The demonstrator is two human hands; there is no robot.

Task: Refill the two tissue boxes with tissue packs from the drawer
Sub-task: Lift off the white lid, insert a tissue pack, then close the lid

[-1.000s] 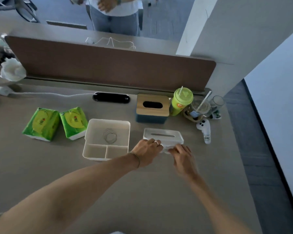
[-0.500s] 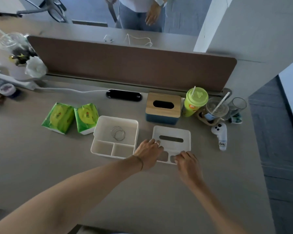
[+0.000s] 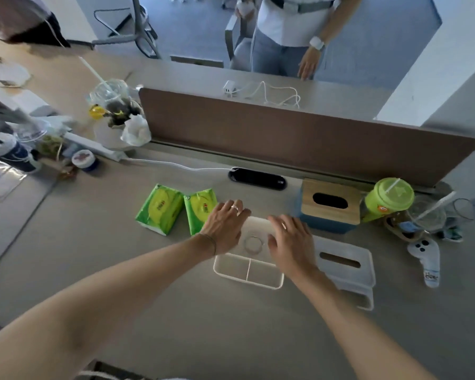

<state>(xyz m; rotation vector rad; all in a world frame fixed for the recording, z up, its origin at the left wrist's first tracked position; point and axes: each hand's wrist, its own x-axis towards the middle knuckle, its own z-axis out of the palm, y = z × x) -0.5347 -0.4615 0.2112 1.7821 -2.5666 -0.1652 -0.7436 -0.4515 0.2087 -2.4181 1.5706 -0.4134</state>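
Both hands lie flat with fingers spread on the open white plastic box (image 3: 248,267) (rectangular, with a divided part at its near end): the left hand (image 3: 225,224) on its left rim, the right hand (image 3: 292,244) on its right side, neither closed around anything. Just right of the right hand rests the white slotted lid (image 3: 346,266), and beyond it the blue box with a wooden top (image 3: 330,205). Left of the left hand, two glossy green tissue packs (image 3: 176,208) lie on the smooth grey worktop (image 3: 176,297).

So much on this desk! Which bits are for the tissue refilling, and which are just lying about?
For the job: two green tissue packs, open white box, its white lid, wood-topped blue box.

Lying about: green cup, white controller, charger and cable.
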